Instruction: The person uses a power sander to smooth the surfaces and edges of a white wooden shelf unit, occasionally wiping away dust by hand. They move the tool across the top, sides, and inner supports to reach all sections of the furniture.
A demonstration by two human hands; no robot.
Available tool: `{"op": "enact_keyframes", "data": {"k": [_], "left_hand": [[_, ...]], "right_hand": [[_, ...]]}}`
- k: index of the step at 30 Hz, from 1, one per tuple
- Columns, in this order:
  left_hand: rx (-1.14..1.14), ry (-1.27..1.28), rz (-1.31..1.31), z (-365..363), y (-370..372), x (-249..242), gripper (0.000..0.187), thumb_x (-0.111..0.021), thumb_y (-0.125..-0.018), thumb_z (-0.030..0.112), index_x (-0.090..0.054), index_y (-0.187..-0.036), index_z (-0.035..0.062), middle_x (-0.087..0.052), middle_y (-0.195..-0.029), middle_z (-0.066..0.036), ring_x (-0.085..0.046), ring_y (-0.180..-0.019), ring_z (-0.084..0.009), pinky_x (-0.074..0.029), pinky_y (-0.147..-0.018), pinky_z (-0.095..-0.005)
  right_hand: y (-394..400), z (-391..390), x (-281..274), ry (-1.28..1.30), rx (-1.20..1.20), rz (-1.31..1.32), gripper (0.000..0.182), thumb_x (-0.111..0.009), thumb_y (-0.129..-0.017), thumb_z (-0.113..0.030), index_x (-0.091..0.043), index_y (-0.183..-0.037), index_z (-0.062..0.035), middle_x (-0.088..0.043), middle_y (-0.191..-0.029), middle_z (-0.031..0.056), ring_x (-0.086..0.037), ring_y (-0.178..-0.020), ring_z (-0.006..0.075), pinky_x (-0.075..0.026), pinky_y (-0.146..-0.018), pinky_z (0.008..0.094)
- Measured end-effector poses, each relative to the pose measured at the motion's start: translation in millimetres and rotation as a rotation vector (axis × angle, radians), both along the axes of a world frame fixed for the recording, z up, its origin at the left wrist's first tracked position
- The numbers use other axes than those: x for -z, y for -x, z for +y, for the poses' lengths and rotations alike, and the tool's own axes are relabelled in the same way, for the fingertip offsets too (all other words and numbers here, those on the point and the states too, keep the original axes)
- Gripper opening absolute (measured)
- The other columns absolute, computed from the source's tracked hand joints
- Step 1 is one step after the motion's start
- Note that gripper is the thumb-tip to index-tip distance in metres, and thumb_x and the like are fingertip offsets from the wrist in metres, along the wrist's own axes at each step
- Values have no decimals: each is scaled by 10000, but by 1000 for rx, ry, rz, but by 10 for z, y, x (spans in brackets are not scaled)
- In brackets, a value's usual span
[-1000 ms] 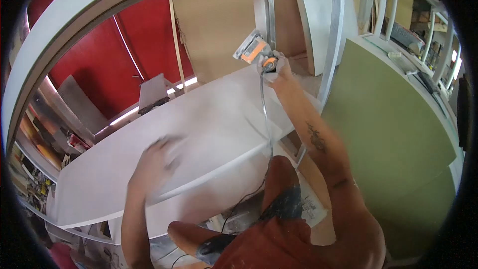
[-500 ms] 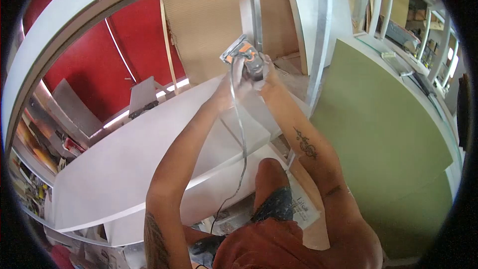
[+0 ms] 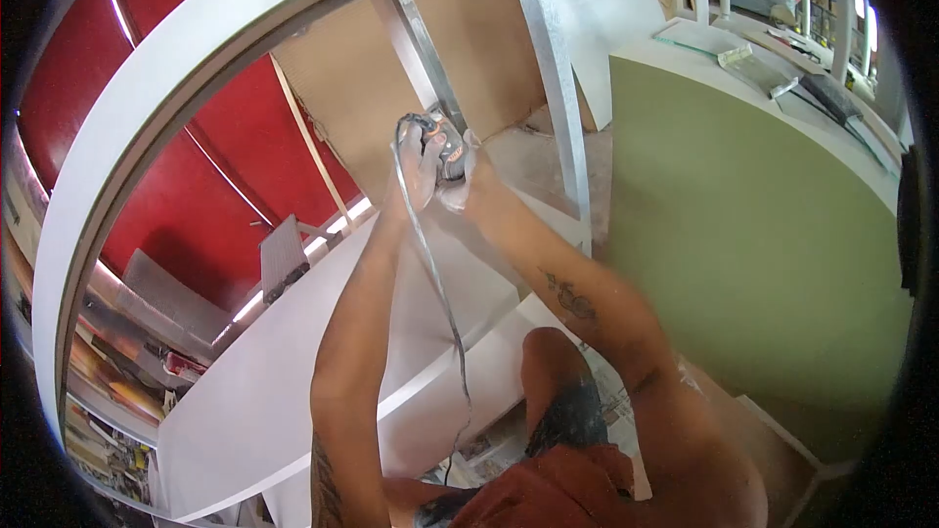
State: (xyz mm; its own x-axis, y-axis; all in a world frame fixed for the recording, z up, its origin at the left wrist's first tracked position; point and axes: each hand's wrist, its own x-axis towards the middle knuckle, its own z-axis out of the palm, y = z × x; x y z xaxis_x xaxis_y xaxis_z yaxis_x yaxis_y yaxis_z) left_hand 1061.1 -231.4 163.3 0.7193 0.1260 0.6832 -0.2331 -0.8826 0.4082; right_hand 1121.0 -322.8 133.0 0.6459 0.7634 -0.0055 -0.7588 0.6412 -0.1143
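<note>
Well, sander (image 3: 449, 149): was held at the far end of the white panel (image 3: 284, 372), near a metal post (image 3: 427, 54).
Left hand (image 3: 418, 174): was closed around its left side.
Right hand (image 3: 469, 178): gripped its right side.
Cord (image 3: 434, 269): hung between the arms (image 3: 354, 332).
Green panel (image 3: 753, 225): stood to the right.

Here's the broad white panel (image 3: 284, 362), stretching out below me, its near edge sweeping in a long curve toward my knees. And over on my right, the pale curved countertop (image 3: 655, 49) runs above a green front! Lying on it: a greenish glass strip (image 3: 688, 37), a flat, clear-looking piece (image 3: 755, 68), and a dark-handled tool (image 3: 829, 98) angled near the outer edge.
</note>
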Motion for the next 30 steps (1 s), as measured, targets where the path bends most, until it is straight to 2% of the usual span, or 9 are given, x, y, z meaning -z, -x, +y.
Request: {"op": "enact_keyframes", "data": {"k": [6, 9, 14, 19, 22, 24, 26, 28, 30], "left_hand": [[70, 82, 3, 53, -89, -13, 414, -527, -1086, 324, -550, -1348, 4, -635, -1211, -261, -634, -1138, -429, -475, -1021, -470], [104, 110, 32, 14, -58, 2, 409, -528, -1089, 315, -553, -1351, 2, -635, -1232, -257, -637, -1144, -412, -480, -1018, -455], [112, 179, 119, 5, -26, -63, 403, -527, -1091, 302, -558, -1356, 0, -611, -1264, -243, -617, -1166, -407, -473, -1037, -459], [68, 47, 36, -82, -195, -38, 400, -529, -1077, 279, -566, -1346, -13, -593, -1289, -271, -587, -1209, -432, -438, -1079, -471], [59, -21, -5, -186, -186, -35, 396, -536, -1062, 252, -578, -1331, -37, -582, -1297, -284, -563, -1238, -441, -416, -1099, -470], [45, -23, 11, -167, -120, -41, 389, -547, -1055, 241, -587, -1321, -41, -586, -1269, -285, -568, -1213, -441, -419, -1092, -473], [51, 54, 43, -131, -83, -29, 374, -558, -1049, 233, -598, -1302, -40, -589, -1232, -271, -575, -1185, -425, -425, -1078, -467], [90, 249, 73, -142, 36, -88, 344, -552, -1051, 209, -604, -1285, -38, -591, -1195, -242, -585, -1147, -394, -443, -1050, -445], [11, 101, 62, 24, -6, -83, 325, -535, -1062, 187, -603, -1287, -37, -594, -1186, -214, -598, -1126, -359, -457, -1032, -417]], "right_hand": [[-295, 236, 166, 61, 17, 60, 591, -271, -1141, -537, -582, -1419, -118, -655, -1380, 110, -625, -1274, 309, -471, -1156, 526], [-302, 251, 331, -95, -9, -69, 590, -263, -1140, -546, -544, -1447, -128, -605, -1447, 117, -588, -1325, 313, -447, -1178, 526], [-51, 44, 112, -25, 75, -103, 597, -288, -1136, -556, -471, -1501, -121, -562, -1461, 130, -551, -1349, 301, -416, -1196, 513], [62, -225, -127, 86, 163, 73, 498, -417, -1127, -516, -602, -1350, -112, -682, -1276, 85, -668, -1120, 238, -562, -1024, 440], [-140, -83, 185, -35, 133, 20, 464, -460, -1116, -510, -645, -1286, -121, -720, -1188, 58, -691, -1021, 207, -598, -941, 400], [-121, -99, 243, 1, 119, 40, 471, -460, -1114, -519, -641, -1306, -129, -721, -1192, 50, -688, -1014, 207, -591, -959, 403], [2, -113, 167, -72, 6, -21, 427, -486, -1100, -539, -634, -1306, -196, -705, -1170, -8, -673, -978, 122, -572, -785, 271], [95, -89, 88, -78, 0, 14, 412, -496, -1092, -549, -641, -1272, -208, -699, -1145, -23, -663, -973, 112, -570, -780, 264], [71, -17, 36, -71, -71, 77, 405, -483, -1097, -549, -645, -1257, -214, -695, -1144, -33, -654, -976, 107, -570, -793, 259]]}}
